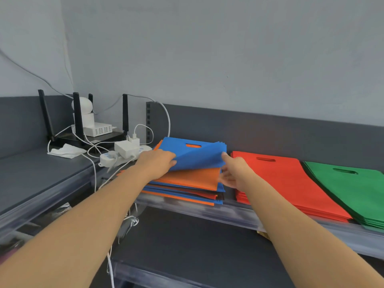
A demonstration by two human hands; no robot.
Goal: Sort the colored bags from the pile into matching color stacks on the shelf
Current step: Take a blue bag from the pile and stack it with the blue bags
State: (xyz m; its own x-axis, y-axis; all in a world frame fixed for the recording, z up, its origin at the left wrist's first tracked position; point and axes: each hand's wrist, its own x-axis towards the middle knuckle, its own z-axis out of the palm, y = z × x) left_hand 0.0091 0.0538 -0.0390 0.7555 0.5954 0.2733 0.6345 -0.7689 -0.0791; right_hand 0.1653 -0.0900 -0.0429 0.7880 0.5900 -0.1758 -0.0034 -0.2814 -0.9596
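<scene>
The blue bag (pixel 193 154) lies on top of the mixed pile (pixel 187 183), its near edge raised off the orange bag (pixel 193 176) just beneath, its far edge with the cut-out handle still down on the pile. The person's left hand (pixel 158 161) grips the blue bag at the pile's near-left side, fingers curled round the raised edge. The right hand (pixel 234 173) is at the pile's right edge: one digit reaches up to touch the bag's lifted right corner, while the other fingers (pixel 223 179) are spread loosely lower down beside the orange layer. Whether this hand actually pinches the bag cannot be told. The pile itself is a stack of blue, orange and darker bags, resting at the front of the grey shelf (pixel 207 210). Just right of the pile, with a narrow gap between, lies the red stack (pixel 286 179), and beyond that, farther right of the pile, the green stack (pixel 349 183), both flat with handles toward the wall. Left of the pile sits a white power strip (pixel 122 156) with plugs and cables, and farther left a black router (pixel 83 138) with upright antennas, a white camera (pixel 82 107) behind it and a white cloth (pixel 66 151) in front.
</scene>
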